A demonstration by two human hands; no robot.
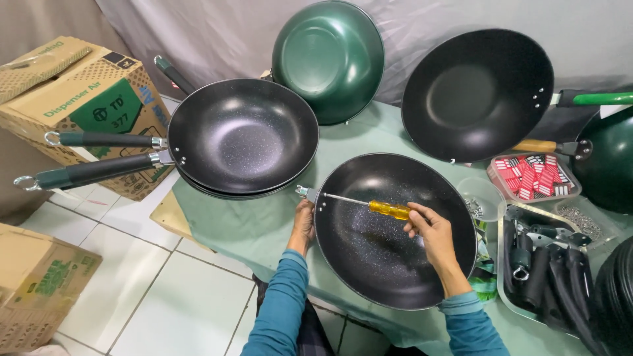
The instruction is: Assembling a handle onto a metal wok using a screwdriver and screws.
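r hand (pixel 428 227) gripping yellow screwdriver (pixel 389 209), tip at wok (pixel 395 231) rim bracket (pixel 304 192); l hand (pixel 303 224) clamping that rim steady nr table (pixel 264 224) front edge.

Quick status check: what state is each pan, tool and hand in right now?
Near pan: flat on the table, no handle.
Screwdriver: held level, tip at the pan's left rim.
Right hand: gripping the screwdriver's yellow handle.
Left hand: steadying the pan's left rim.
Stacked pans: handles fitted.
Green pan: leaning against the backdrop.

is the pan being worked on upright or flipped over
Upright: the pan shows its dark speckled inside, with the screwdriver lying across it.
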